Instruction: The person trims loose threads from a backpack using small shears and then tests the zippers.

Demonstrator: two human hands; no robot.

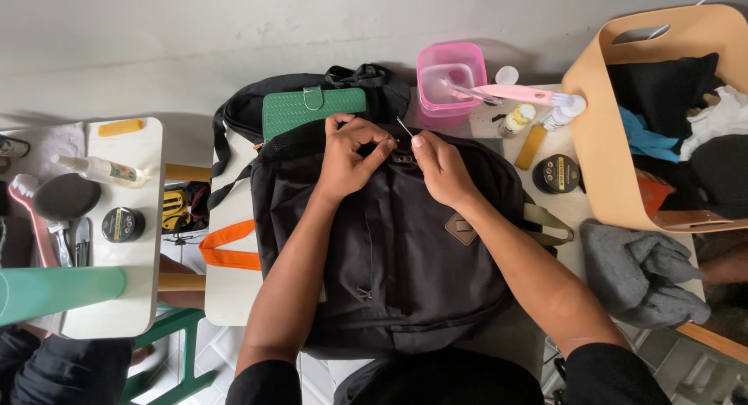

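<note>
At frame centre, we pinch the top zipper area of the black backpack [389,249] on the desk [234,288] with our left hand [348,159], our right hand [440,167] clamping a thin needle-like tool [404,127]; work appears mid-way, brushes and tins untouched.

A white table [234,292] carries a black backpack [389,257], pink tub [450,81], round tin [556,173] and grey cloth [643,272].

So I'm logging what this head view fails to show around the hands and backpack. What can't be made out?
- Thin tool at the right hand: too small to identify.
- Zipper under the left hand: covered by fingers.
- Backpack lower edge: hidden by the person's forearms and clothing.
- Tan bin: cut off by the right edge.
</note>
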